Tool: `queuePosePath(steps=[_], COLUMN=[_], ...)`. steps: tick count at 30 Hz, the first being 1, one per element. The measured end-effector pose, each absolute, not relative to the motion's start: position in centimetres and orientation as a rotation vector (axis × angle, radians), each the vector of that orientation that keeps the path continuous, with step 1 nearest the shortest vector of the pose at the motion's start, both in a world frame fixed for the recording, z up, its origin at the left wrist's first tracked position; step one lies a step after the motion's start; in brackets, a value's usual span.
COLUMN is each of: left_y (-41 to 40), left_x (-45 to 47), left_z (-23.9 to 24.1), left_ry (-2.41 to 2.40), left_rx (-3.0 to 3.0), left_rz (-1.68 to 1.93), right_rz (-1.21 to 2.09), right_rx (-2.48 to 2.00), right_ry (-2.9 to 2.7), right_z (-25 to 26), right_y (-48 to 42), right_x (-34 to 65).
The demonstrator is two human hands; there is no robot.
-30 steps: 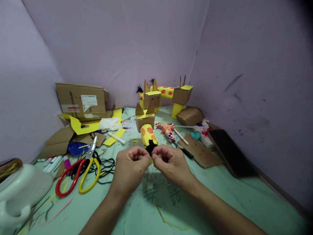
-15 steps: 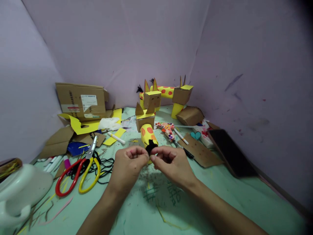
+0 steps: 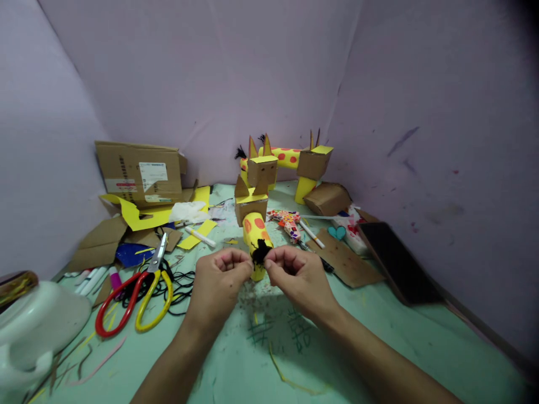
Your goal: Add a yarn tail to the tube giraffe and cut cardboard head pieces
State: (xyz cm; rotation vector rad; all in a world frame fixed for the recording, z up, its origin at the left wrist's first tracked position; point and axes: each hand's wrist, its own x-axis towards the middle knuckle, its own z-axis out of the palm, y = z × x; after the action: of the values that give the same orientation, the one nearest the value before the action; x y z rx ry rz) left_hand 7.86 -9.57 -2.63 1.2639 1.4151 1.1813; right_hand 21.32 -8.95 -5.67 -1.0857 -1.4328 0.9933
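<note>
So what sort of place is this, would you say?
Probably a craft table, judging by the scissors and tangled black yarn, the cut cardboard lying around, and the toy animals with boxy cardboard heads.

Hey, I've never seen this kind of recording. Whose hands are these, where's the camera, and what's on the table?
There's no machine: these are a person's bare hands, filmed by a camera worn on their head. The left hand and right hand appear to pinch strands of the black tuft on a spotted yellow figure with a cardboard head. Two similar figures stand behind. On the green surface, scissors lie to the left and a phone to the right.
</note>
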Motion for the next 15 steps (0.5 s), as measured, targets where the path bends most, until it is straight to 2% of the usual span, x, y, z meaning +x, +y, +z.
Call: queuePosePath(steps=[15], left_y=[-9.65], left_x=[8.21], left_z=[-2.74], left_ry=[1.442], left_rx=[1.338], left_rz=[1.145], right_rz=[0.841], right_rx=[-1.097], right_ry=[-1.644], right_z=[-5.56], right_y=[-9.13], right_x=[21.35])
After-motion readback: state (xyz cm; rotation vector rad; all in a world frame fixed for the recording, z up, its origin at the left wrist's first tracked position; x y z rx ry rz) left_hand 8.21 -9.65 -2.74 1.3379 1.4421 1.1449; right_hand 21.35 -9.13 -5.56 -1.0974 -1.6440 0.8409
